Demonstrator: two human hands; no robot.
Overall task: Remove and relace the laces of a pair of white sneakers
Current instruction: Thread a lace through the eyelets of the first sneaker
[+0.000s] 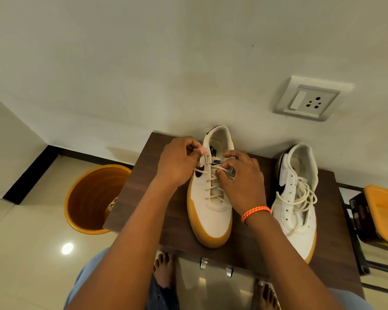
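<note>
Bare feet point(164, 268) and 2 forearms fill the bottom of the frame as a person stands at a dark wooden shelf top point(157, 202) and works on a pair of white sneakers with gum soles.

At center, the sneaker in hand point(208, 218) sits toe toward the camera, its cream lace point(214, 186) crossing through the lower eyelets up to the tongue, so on the evidence here this shoe is laced most of the way and only the top rows remain. The right hand point(240, 182), with an orange braided band point(255, 212) at the wrist, curls its fingers around the lace at the upper eyelets. The left hand point(179, 162), at center left, pinches what appears to be the other lace end beside the collar, though the fingers hide the tip.

At center right, the second sneaker point(297, 198) stands on the same surface, well apart from both hands. Its eyelets show bare and a loose lace point(298, 198) lies piled across the opening, which suggests removal is done there and relacing has not begun. Roughly half the job looks left.

Farther out, an orange bucket point(92, 198) stands on the tiled floor at left, an orange-lidded box point(383, 211) sits at the right edge, and a wall socket point(309, 99) is mounted at upper right.
</note>
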